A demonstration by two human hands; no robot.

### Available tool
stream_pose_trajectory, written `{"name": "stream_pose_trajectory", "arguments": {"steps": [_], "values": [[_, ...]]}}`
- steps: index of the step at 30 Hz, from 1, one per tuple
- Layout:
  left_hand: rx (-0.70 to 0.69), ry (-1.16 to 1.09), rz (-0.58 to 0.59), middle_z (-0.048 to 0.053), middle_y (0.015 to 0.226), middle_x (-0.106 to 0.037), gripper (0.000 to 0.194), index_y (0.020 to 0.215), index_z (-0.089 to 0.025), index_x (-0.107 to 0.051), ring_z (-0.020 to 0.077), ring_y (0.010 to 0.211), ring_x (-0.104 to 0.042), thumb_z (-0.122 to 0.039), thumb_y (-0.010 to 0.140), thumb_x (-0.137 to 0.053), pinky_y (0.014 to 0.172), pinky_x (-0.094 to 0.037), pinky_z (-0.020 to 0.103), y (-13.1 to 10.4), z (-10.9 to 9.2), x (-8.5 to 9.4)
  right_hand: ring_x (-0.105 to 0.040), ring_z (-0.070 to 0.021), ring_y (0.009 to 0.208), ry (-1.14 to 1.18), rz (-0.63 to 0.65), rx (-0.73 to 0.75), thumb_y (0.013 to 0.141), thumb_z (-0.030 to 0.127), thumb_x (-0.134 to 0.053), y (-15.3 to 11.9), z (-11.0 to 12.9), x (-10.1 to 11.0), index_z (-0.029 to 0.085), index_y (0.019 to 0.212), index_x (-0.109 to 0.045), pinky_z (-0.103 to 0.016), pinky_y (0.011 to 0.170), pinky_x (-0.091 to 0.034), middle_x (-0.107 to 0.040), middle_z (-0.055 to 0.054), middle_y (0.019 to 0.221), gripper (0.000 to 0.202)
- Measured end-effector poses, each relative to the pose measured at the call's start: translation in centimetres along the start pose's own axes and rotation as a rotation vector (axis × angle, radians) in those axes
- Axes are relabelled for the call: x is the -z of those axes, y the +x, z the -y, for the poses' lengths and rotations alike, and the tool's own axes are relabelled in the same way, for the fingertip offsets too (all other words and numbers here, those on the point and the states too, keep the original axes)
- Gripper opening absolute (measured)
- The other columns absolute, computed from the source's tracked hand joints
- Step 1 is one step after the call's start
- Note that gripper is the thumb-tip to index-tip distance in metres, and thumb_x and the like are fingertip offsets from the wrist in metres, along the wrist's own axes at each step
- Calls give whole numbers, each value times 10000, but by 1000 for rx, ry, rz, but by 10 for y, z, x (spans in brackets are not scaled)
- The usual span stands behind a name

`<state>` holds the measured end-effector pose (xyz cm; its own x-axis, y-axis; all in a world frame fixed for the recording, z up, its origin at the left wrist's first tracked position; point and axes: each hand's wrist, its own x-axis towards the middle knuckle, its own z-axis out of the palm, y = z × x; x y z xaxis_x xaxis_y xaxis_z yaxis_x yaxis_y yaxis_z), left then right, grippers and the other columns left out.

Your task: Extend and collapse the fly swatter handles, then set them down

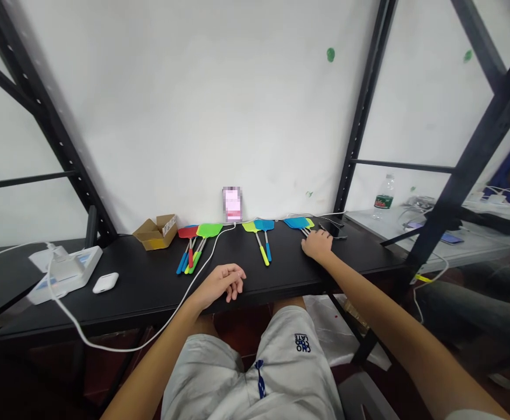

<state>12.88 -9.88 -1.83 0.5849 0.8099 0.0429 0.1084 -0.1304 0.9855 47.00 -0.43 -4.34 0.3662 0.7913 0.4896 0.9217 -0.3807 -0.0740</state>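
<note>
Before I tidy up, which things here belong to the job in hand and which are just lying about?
Likely part of the job:
spatulas at the right hand
middle pair of spatulas
left group of spatulas

Likely just lying about:
small cardboard box
white earbud case
water bottle

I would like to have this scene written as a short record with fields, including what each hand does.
surface: black table
left hand: loosely curled near the front edge, nothing visible in it
right hand: over the handles of the right spatula group; grip unclear
right spatula group: blue and yellow-green heads
middle spatula group: one yellow-green, one blue
left spatula group: red and green heads showing, handles bunched
container: open cardboard box, left of the spatulas
device: phone, upright by the wall, screen blurred
far left: white earbud case
</note>
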Motion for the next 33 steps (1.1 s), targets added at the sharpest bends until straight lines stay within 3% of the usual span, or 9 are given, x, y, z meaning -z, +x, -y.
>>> {"name": "stream_pose_trajectory", "arguments": {"steps": [6, 13, 20, 33], "values": [[11, 18, -25, 10, 616, -592, 244, 868, -143, -558, 99, 450, -531, -386, 864, -554, 371, -376, 176, 0, -4, -5, -512, -347, 1037, 48, -39, -16, 856, 262, -478, -9, -4, -6, 32, 1025, -641, -411, 824, -359, -568, -259, 1084, 329], [1, -12, -7, 18, 630, -599, 278, 888, -142, -566, 94, 463, -531, -419, 879, -540, 376, -375, 169, 0, -1, -1, -508, -337, 1021, 37, -59, -42, 884, 218, -432, -10, -5, -3, 14, 1018, -657, -400, 794, -375, -561, -266, 1065, 332], [-13, -21, -3, 18, 643, -599, 298, 900, -144, -566, 95, 477, -540, -439, 890, -529, 374, -361, 163, 1, 4, 1, -513, -330, 1010, -33, 64, 36, 864, 83, -385, -6, 5, 4, 1, 1022, -670, -390, 759, -387, -548, -286, 1069, 336], [9, -48, -1, 19, 631, -596, 289, 880, -143, -567, 99, 471, -540, -432, 868, -562, 379, -367, 166, 0, -1, -1, -497, -327, 1011, 75, -58, -136, 909, 122, -339, -15, 9, 7, 15, 1072, -585, -423, 790, -375, -536, -264, 1062, 314]]}}
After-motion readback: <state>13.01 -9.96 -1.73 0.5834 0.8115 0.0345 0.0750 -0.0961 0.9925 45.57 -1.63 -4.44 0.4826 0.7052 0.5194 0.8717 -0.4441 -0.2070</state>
